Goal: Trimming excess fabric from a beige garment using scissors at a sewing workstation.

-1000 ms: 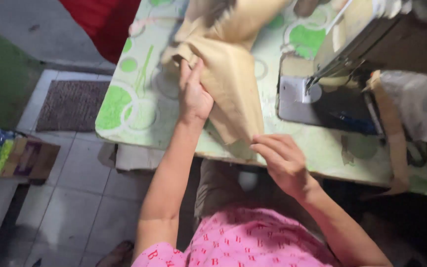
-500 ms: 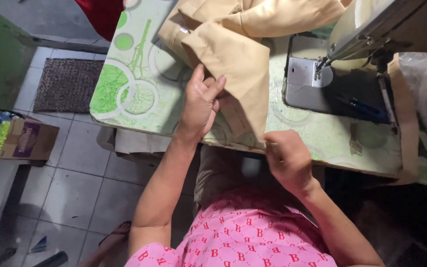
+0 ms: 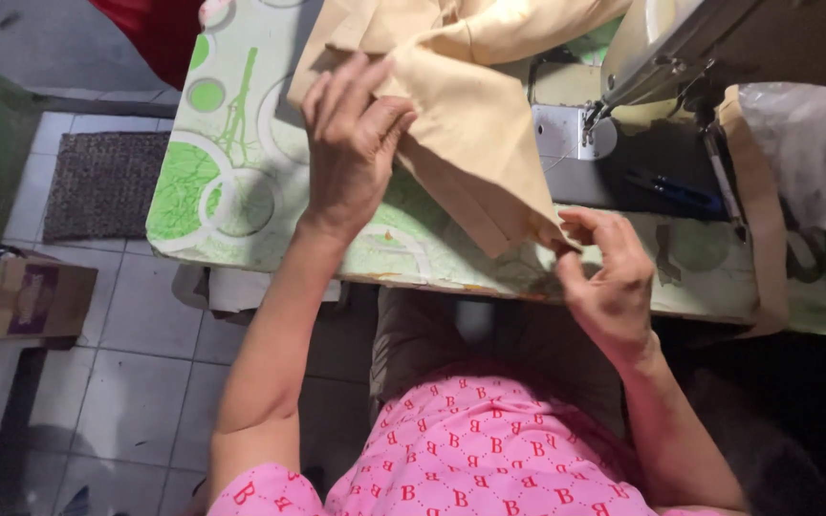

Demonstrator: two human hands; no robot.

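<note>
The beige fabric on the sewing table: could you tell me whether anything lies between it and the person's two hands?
Nothing visible does. The left hand lies flat on the beige fabric, and the right hand pinches its lower corner at the edge of the table. The sewing machine stands off to the right.
</note>
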